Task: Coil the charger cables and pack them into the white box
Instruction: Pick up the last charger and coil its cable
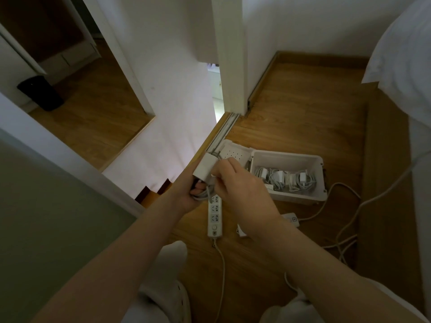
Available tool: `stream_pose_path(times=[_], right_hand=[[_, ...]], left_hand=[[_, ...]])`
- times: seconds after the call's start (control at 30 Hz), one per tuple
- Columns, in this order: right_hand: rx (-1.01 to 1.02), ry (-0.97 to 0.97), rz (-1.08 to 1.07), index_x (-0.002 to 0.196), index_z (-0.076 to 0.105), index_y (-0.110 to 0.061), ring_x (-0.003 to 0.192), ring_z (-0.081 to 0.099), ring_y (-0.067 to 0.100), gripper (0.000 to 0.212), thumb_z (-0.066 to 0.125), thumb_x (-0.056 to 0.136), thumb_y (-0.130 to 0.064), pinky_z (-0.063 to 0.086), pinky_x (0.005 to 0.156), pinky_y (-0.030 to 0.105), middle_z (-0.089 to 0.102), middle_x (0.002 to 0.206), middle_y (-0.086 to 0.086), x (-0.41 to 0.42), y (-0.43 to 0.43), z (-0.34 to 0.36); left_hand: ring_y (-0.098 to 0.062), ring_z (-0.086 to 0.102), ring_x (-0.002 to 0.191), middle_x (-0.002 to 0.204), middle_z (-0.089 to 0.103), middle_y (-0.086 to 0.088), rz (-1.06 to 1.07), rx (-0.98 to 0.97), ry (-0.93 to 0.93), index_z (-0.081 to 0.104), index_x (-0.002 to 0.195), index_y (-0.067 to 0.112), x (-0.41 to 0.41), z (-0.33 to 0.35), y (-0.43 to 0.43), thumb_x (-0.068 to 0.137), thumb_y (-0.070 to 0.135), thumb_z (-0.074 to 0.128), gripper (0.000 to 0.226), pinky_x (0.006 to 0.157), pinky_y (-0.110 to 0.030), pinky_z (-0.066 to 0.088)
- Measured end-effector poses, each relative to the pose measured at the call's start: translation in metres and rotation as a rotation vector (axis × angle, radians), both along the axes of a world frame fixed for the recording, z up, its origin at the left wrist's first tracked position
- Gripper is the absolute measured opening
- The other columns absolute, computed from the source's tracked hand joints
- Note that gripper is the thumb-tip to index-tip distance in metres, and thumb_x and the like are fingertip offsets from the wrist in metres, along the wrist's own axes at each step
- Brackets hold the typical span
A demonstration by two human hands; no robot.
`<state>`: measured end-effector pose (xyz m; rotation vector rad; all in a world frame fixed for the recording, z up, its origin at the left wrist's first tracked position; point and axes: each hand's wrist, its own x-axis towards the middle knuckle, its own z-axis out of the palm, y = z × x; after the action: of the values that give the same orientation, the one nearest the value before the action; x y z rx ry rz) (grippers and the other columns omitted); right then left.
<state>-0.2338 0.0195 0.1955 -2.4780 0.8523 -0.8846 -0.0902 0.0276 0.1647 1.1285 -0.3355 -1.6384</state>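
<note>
Wooden floor (291, 108) carries the open white box (286, 160), at 3 o'clock from the hands, holding several coiled white chargers (284, 179). Left hand (191, 199) curls round a pale cable coil (202, 194) below its white charger brick (205, 167); right hand (235, 185) pinches the cable beside that brick.

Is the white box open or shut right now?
Open: the white box has its lid lying flat on the floor beside it, and several coiled chargers show inside.

Arms extended forward, left hand (188, 199) gripping cable coil (202, 195), right hand (240, 185) pinching charger (205, 167)
</note>
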Motion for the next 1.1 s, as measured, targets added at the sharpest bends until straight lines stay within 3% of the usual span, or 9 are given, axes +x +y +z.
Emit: stream_pose_path(times=[0.07, 0.13, 0.3, 0.4, 0.5, 0.67, 0.8, 0.93, 1.1], right_hand=[[0.248, -0.173, -0.010, 0.093, 0.052, -0.009, 0.079, 0.059, 0.015, 0.008, 0.058, 0.089, -0.011, 0.050, 0.058, 0.024, 0.057, 0.096, 0.005, -0.003, 0.001, 0.005], [0.437, -0.367, -0.055, 0.092, 0.051, -0.016, 0.088, 0.058, 0.007, 0.005, 0.055, 0.091, -0.012, 0.054, 0.072, 0.020, 0.057, 0.097, -0.002, -0.006, 0.001, 0.012], [1.077, -0.729, -0.320, 0.091, 0.055, -0.016, 0.083, 0.061, 0.011, 0.011, 0.056, 0.089, -0.005, 0.056, 0.071, 0.020, 0.059, 0.091, 0.000, -0.013, -0.027, 0.022], [1.595, -0.921, -0.465, 0.092, 0.057, -0.004, 0.075, 0.061, 0.012, 0.003, 0.056, 0.090, -0.006, 0.055, 0.056, 0.017, 0.061, 0.086, 0.007, -0.016, -0.046, 0.013], [1.807, -1.009, -0.494, 0.079, 0.053, -0.003, 0.070, 0.058, 0.013, 0.011, 0.055, 0.090, -0.004, 0.056, 0.055, 0.021, 0.057, 0.075, 0.007, -0.015, -0.050, 0.006], [1.710, -0.809, -0.356, 0.097, 0.059, -0.006, 0.097, 0.061, 0.017, 0.010, 0.057, 0.091, -0.013, 0.053, 0.081, 0.028, 0.063, 0.101, 0.007, -0.018, -0.047, 0.007], [1.455, -0.591, -0.224, 0.102, 0.060, -0.013, 0.096, 0.061, 0.013, 0.016, 0.056, 0.091, -0.024, 0.052, 0.077, 0.024, 0.064, 0.102, 0.002, -0.018, -0.037, 0.013], [1.300, -0.379, -0.235, 0.129, 0.045, -0.013, 0.111, 0.056, 0.020, 0.044, 0.051, 0.093, -0.038, 0.047, 0.098, 0.039, 0.056, 0.124, 0.006, -0.011, -0.031, 0.008], [1.124, -0.318, -0.034, 0.086, 0.060, -0.018, 0.085, 0.067, 0.024, 0.024, 0.047, 0.095, -0.036, 0.055, 0.077, 0.031, 0.069, 0.093, 0.012, -0.009, -0.022, 0.010]], left_hand=[[-0.003, 0.036, 0.025, 0.037, 0.045, 0.004, -0.024, -0.004, 0.034, 0.066, 0.052, 0.016, 0.002, 0.003, 0.002, 0.092, 0.040, 0.039, 0.053, 0.030, -0.008, 0.025], [-0.003, 0.039, 0.027, 0.041, 0.048, 0.003, -0.079, -0.038, 0.059, 0.067, 0.062, 0.014, 0.003, 0.006, 0.001, 0.086, 0.043, 0.043, 0.044, 0.030, -0.008, 0.027], [-0.004, 0.050, 0.043, 0.079, 0.057, -0.006, -0.179, -0.256, 0.125, 0.061, 0.108, 0.017, -0.001, 0.012, -0.006, 0.088, 0.045, 0.058, 0.035, 0.040, -0.012, 0.035], [-0.004, 0.049, 0.045, 0.083, 0.055, -0.008, -0.191, -0.256, 0.018, 0.066, 0.106, 0.016, -0.010, 0.014, -0.005, 0.065, 0.043, 0.082, 0.052, 0.039, -0.011, 0.038], [-0.003, 0.046, 0.043, 0.074, 0.056, -0.005, -0.197, -0.241, -0.127, 0.061, 0.109, 0.010, -0.016, 0.015, -0.002, 0.054, 0.048, 0.086, 0.071, 0.038, -0.010, 0.037], [-0.004, 0.043, 0.039, 0.061, 0.056, -0.001, -0.119, -0.291, -0.255, 0.061, 0.104, 0.008, -0.014, 0.019, 0.001, 0.065, 0.045, 0.080, 0.057, 0.039, -0.014, 0.033], [-0.003, 0.041, 0.038, 0.058, 0.058, 0.003, -0.064, -0.252, -0.342, 0.056, 0.112, 0.005, -0.018, 0.022, 0.001, 0.082, 0.037, 0.057, 0.044, 0.039, -0.013, 0.030], [-0.004, 0.046, 0.040, 0.057, 0.059, 0.003, -0.043, -0.234, -0.333, 0.056, 0.110, 0.007, -0.023, 0.022, 0.002, 0.084, 0.038, 0.057, 0.041, 0.041, -0.012, 0.039], [-0.027, 0.066, 0.102, 0.112, 0.067, -0.017, -0.013, -0.203, -0.389, 0.056, 0.125, 0.009, -0.028, 0.024, 0.001, 0.081, 0.043, 0.058, 0.056, 0.077, -0.031, 0.057]])
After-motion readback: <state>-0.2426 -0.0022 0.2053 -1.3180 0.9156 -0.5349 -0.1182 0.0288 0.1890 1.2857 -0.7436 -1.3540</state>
